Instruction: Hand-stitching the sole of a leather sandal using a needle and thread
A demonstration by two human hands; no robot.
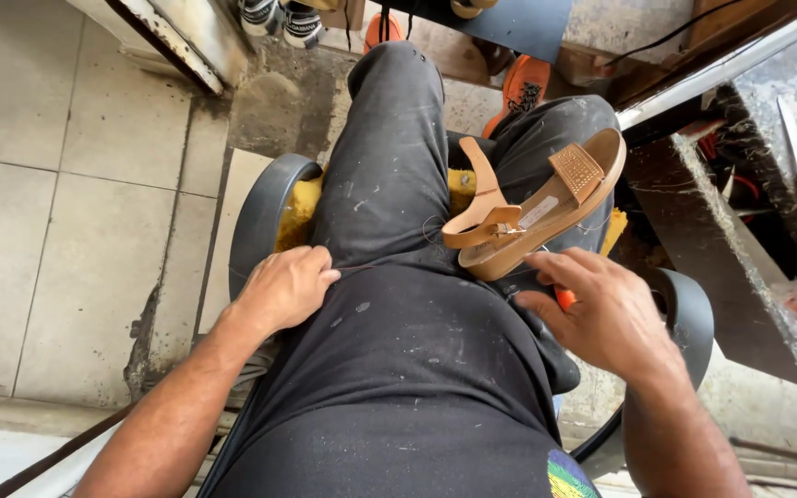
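**Tan sandal lying across a seated person's lap**

Dark, dust-flecked clothing is filling the bottom of the head view, where the person is sitting in a dark chair (265, 207) with yellow padding (299, 207) showing at the seat edge. Both bare forearms are reaching forward over the lap. The left hand (283, 290) is resting on the left thigh, its fingers curled loosely and pressing into the dark trouser fabric, gripping nothing else. The right hand (601, 314) is hovering over the right thigh with its fingers (555, 266) partly spread and reaching toward the heel end of a tan leather sandal (532, 217); whether the fingertips are touching the sole cannot be told. A small orange object (565, 297) is peeking out beneath that hand, near the thumb; whether it is being held is unclear.

The sandal is lying on the right thigh, sole down, its ankle strap curving up and its woven toe band pointing away from the person. Orange footwear (523, 83) is sitting on the floor beyond the knees. A worn workbench (721, 240) is standing to the right, and pale floor tiles (66, 184) are spreading to the left.
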